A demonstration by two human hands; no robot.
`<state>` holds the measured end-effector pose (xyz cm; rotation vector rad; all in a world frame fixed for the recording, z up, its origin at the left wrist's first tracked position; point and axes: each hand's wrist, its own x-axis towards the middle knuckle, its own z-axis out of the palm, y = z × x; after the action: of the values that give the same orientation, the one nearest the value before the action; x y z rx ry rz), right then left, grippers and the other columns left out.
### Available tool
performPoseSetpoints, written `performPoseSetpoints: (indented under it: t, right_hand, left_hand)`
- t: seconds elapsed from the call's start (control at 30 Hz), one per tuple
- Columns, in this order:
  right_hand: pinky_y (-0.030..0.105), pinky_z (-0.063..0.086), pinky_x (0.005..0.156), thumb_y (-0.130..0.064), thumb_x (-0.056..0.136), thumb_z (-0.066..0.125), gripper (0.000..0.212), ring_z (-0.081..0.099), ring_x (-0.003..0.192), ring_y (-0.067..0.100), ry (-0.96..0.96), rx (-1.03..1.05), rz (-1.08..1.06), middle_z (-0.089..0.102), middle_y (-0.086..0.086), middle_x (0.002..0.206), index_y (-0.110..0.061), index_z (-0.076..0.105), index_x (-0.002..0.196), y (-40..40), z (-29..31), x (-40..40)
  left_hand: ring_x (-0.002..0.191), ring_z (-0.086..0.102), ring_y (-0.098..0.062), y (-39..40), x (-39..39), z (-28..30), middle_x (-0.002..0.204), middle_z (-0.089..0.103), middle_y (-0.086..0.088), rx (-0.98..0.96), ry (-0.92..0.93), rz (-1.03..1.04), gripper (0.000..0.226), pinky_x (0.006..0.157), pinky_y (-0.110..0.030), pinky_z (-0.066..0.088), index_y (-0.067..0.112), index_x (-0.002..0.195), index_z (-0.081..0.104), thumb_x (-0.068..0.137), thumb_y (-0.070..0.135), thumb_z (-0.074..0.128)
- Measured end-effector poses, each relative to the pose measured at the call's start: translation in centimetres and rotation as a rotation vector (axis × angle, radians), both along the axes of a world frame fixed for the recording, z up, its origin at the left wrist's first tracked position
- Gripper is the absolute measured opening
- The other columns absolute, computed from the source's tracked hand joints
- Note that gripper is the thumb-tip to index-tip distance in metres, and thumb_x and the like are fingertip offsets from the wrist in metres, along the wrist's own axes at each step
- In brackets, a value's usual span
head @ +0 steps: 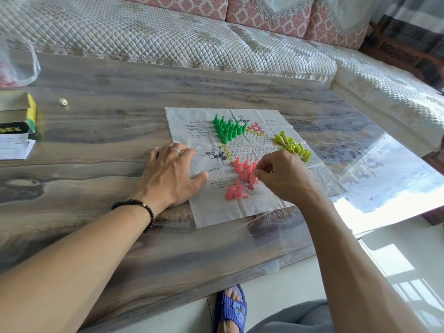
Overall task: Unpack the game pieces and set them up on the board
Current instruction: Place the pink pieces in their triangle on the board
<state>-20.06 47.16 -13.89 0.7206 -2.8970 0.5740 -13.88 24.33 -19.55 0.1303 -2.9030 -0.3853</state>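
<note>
While pressed flat with fingers spread on the paper board's (216,212) near-left edge, left hand (171,175) steadied it on the worktop (96,145). Right hand (283,175) pinched narrowly among upright pink pieces (245,168), more toppled just below. Green pieces (228,128) beyond the fingers; yellow pieces (292,145) just behind the right hand.
</note>
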Motion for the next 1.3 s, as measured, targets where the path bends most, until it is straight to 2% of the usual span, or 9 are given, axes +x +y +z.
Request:
performPoseSetpoints:
  t: [0.37,0.47,0.57,0.7,0.87,0.97,1.1,1.23,1.3]
  right_hand:
    - [0.038,0.057,0.061,-0.01,0.08,0.068,0.009,0.066,0.061,0.016,-0.035,0.029,-0.008,0.068,0.0,0.063,-0.01,0.072,0.071,-0.2,0.2,-0.1]
    - [0.033,0.058,0.061,-0.013,0.079,0.072,0.008,0.066,0.062,0.014,-0.014,-0.014,0.0,0.068,-0.001,0.064,-0.009,0.072,0.071,0.2,0.9,0.3]
    - [0.022,0.054,0.061,-0.018,0.077,0.074,0.0,0.063,0.063,0.004,-0.131,-0.066,0.095,0.069,-0.008,0.068,-0.018,0.074,0.076,0.0,1.6,1.3]
    - [0.013,0.046,0.056,-0.026,0.074,0.079,0.01,0.057,0.06,-0.003,-0.35,-0.014,0.212,0.068,-0.008,0.071,-0.022,0.075,0.082,-0.3,1.3,1.9]
    - [0.026,0.045,0.056,-0.016,0.073,0.078,0.009,0.054,0.058,0.004,-0.411,-0.039,0.234,0.069,0.002,0.07,-0.022,0.076,0.079,-0.5,0.5,1.5]
    - [0.026,0.05,0.062,-0.02,0.075,0.079,0.007,0.061,0.066,0.006,-0.405,-0.021,0.25,0.071,-0.003,0.076,-0.022,0.076,0.081,-0.4,0.7,1.5]
    - [0.031,0.054,0.064,-0.025,0.081,0.074,0.011,0.065,0.072,0.016,-0.32,-0.117,0.202,0.069,-0.002,0.077,-0.016,0.069,0.084,0.5,1.5,1.2]
    - [0.04,0.056,0.064,-0.023,0.082,0.072,0.008,0.063,0.065,0.019,-0.268,-0.11,0.083,0.067,0.001,0.071,-0.017,0.067,0.081,1.5,1.4,0.6]
    - [0.036,0.054,0.061,-0.018,0.079,0.075,0.006,0.056,0.057,0.011,-0.216,-0.107,0.03,0.063,-0.002,0.064,-0.015,0.07,0.078,1.7,1.3,0.4]
  left_hand:
    - [0.134,0.034,-0.021,0.1,0.0,0.1,0.142,0.042,-0.003,0.008,-0.008,0.011,0.076,0.113,-0.044,0.017,0.024,0.134,0.046,0.075,0.068,0.029]
    - [0.134,0.034,-0.021,0.1,0.0,0.1,0.143,0.042,-0.003,0.012,-0.009,0.009,0.075,0.113,-0.045,0.017,0.024,0.135,0.046,0.075,0.067,0.031]
    - [0.133,0.035,-0.021,0.1,0.0,0.2,0.143,0.042,-0.003,0.014,-0.009,0.009,0.075,0.113,-0.044,0.017,0.024,0.135,0.046,0.075,0.067,0.031]
    - [0.132,0.036,-0.021,0.2,0.1,0.2,0.143,0.043,-0.003,0.006,-0.003,0.01,0.077,0.113,-0.044,0.018,0.024,0.134,0.047,0.074,0.068,0.03]
    - [0.134,0.035,-0.02,0.2,0.1,0.3,0.143,0.043,-0.003,0.013,-0.002,0.012,0.076,0.114,-0.044,0.017,0.024,0.135,0.047,0.075,0.067,0.032]
    - [0.133,0.035,-0.021,0.2,0.1,0.3,0.143,0.042,-0.004,0.009,-0.002,0.013,0.076,0.114,-0.045,0.018,0.023,0.135,0.047,0.075,0.067,0.032]
    - [0.134,0.034,-0.021,0.2,0.1,0.2,0.144,0.041,-0.004,0.016,-0.01,0.011,0.077,0.114,-0.045,0.017,0.023,0.136,0.046,0.075,0.068,0.031]
    - [0.134,0.034,-0.021,0.2,0.0,0.2,0.145,0.04,-0.003,0.01,-0.02,0.013,0.075,0.114,-0.045,0.016,0.024,0.137,0.044,0.076,0.067,0.032]
    - [0.133,0.035,-0.021,0.1,0.0,0.2,0.144,0.041,-0.004,0.007,-0.016,0.013,0.075,0.114,-0.045,0.017,0.025,0.137,0.045,0.076,0.067,0.032]
